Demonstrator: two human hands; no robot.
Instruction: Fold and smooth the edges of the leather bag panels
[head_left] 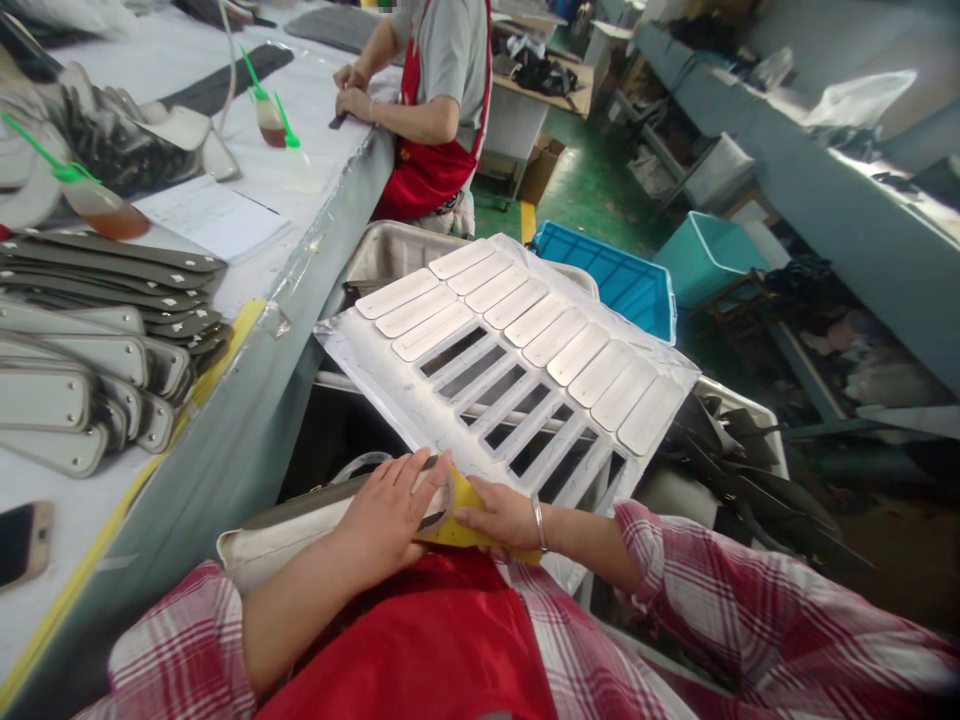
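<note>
My left hand (390,510) lies over the end of a long off-white and dark grey piece (292,525), fingers bent around it. My right hand (506,515) grips a yellow piece (466,508) in front of my body, its thumb reaching toward the left hand. The two pieces meet between my hands; how they join is hidden by the fingers. Just beyond them, a white slotted board (375,365) slopes away, with rows of pale rounded strips (536,318) on its far part and open slots on its near part.
On the left table (300,215) stand stacks of grey rounded pieces (45,400), green-tipped glue bottles (112,215), a paper (217,215) and a phone (26,540). A co-worker in a red apron (439,130) works at its far edge. A blue crate (607,280) and a teal bin (705,255) stand beyond the board.
</note>
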